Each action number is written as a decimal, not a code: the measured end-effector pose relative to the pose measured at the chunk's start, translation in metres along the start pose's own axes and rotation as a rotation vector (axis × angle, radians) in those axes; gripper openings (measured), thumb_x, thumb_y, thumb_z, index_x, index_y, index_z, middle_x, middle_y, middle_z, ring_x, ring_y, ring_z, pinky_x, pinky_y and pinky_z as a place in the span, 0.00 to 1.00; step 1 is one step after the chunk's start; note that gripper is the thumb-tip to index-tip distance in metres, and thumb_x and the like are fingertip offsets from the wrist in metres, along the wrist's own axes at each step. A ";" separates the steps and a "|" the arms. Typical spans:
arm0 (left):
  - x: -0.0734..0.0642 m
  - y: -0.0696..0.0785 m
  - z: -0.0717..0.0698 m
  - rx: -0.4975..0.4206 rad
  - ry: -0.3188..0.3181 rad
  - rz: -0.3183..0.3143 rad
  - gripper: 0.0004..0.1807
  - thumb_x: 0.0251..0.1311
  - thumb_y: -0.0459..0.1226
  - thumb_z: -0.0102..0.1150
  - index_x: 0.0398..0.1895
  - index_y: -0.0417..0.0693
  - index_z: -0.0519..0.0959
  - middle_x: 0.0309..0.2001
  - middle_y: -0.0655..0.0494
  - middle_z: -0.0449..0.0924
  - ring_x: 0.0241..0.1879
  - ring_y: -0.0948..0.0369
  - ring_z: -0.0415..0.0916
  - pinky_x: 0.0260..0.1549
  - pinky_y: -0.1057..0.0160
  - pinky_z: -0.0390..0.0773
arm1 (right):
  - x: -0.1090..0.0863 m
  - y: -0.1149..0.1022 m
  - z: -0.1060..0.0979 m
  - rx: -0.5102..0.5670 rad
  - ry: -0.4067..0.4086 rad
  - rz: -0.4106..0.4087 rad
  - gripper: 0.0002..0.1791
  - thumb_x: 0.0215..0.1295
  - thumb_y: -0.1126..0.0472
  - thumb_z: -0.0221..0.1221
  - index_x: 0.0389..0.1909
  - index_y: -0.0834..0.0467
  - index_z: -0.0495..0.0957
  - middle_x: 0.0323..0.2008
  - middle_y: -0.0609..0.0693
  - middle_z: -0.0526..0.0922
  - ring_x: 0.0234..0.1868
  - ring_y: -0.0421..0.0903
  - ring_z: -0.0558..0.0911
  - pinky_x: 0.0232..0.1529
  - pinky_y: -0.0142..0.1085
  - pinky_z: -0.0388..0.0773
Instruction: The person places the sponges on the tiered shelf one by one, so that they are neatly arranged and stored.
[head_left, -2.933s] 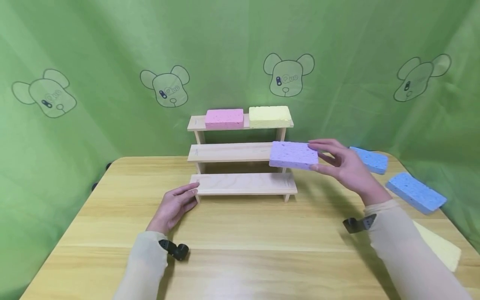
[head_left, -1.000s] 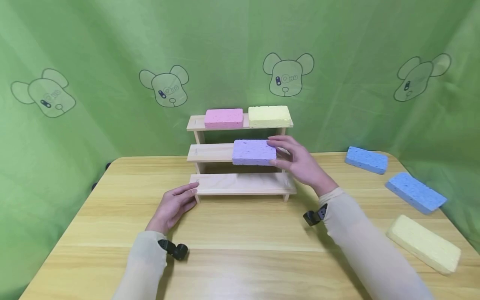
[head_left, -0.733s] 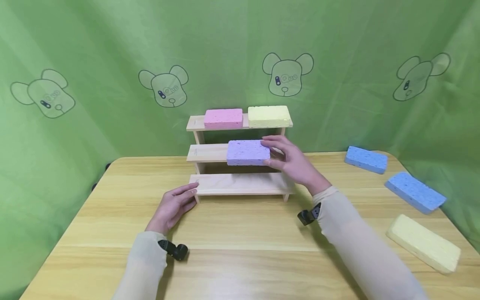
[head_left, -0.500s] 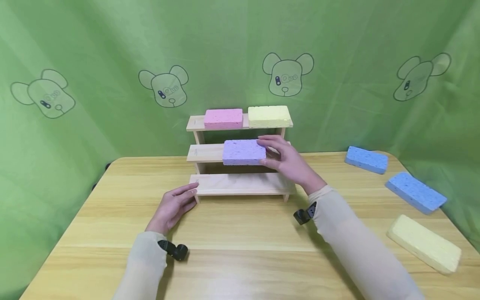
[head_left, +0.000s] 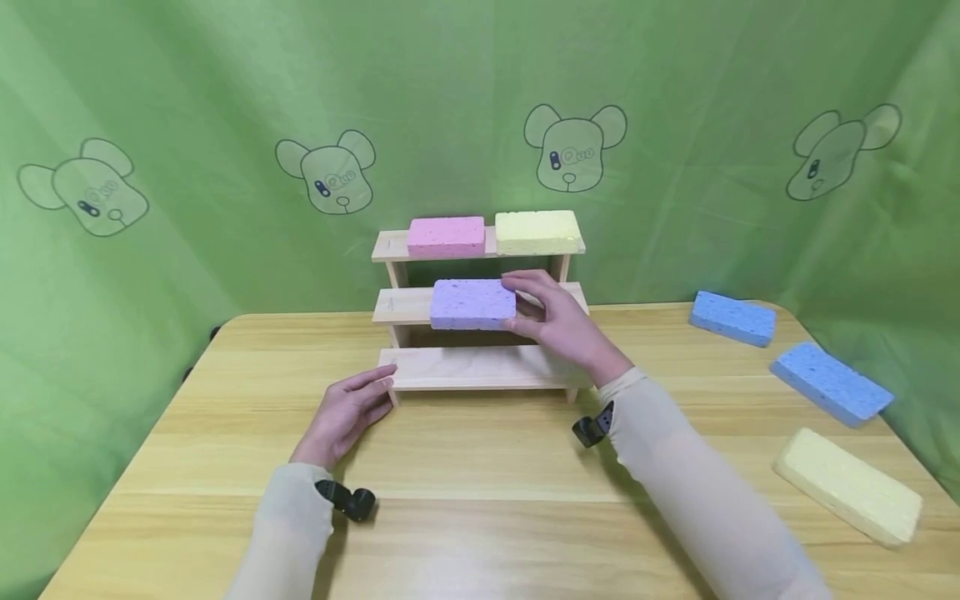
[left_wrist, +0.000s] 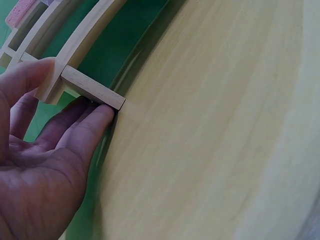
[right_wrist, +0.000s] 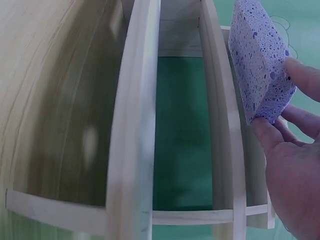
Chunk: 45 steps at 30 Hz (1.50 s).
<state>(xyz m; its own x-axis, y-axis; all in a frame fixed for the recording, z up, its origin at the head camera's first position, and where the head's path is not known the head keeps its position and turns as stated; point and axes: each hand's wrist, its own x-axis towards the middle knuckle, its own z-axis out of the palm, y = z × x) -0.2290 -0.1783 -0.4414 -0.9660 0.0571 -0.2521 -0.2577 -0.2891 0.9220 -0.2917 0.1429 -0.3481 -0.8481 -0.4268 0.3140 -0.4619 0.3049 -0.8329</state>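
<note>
Shelf (head_left: 480, 367) from above — close in wrist views

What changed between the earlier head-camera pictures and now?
The right hand carried the purple sponge leftward across the middle shelf, from its right end to about its centre, still gripping it. The left hand stayed at the bottom shelf; the pink sponge, upper yellow sponge, far blue sponge and near blue sponge stayed put.

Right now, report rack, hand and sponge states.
Rack: upright
Left hand: touching rack
Right hand: pinching purple sponge
Purple sponge: held at middle tier
Pink sponge: flat, top tier
Upper yellow sponge: flat, top tier
Far blue sponge: flat, table
Near blue sponge: flat, table
Lower yellow sponge: flat, table
</note>
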 end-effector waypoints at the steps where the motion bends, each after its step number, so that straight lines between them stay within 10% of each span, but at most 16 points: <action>1: 0.000 0.000 0.000 -0.001 -0.001 -0.001 0.23 0.64 0.28 0.60 0.62 0.33 0.73 0.68 0.45 0.67 0.58 0.53 0.74 0.56 0.57 0.76 | 0.001 0.000 0.001 0.021 -0.003 0.007 0.33 0.60 0.70 0.66 0.66 0.68 0.68 0.67 0.56 0.64 0.68 0.53 0.64 0.69 0.38 0.60; 19: 0.000 0.001 0.001 -0.022 0.008 -0.004 0.21 0.64 0.27 0.60 0.60 0.33 0.75 0.67 0.46 0.68 0.58 0.53 0.74 0.55 0.57 0.76 | 0.017 0.002 0.018 0.145 -0.011 -0.009 0.31 0.59 0.74 0.64 0.65 0.70 0.68 0.67 0.57 0.62 0.69 0.53 0.64 0.69 0.36 0.60; 45: -0.001 0.000 0.000 -0.015 0.006 0.000 0.22 0.65 0.27 0.59 0.62 0.32 0.73 0.67 0.45 0.67 0.58 0.53 0.73 0.55 0.57 0.76 | 0.031 -0.002 0.037 -0.087 -0.052 0.011 0.31 0.64 0.63 0.64 0.67 0.63 0.69 0.68 0.53 0.63 0.69 0.51 0.64 0.70 0.34 0.56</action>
<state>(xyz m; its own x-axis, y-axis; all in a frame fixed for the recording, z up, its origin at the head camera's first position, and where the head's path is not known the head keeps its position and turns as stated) -0.2284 -0.1779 -0.4412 -0.9659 0.0510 -0.2539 -0.2572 -0.3032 0.9176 -0.3073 0.0976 -0.3541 -0.8396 -0.4662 0.2789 -0.4754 0.3820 -0.7925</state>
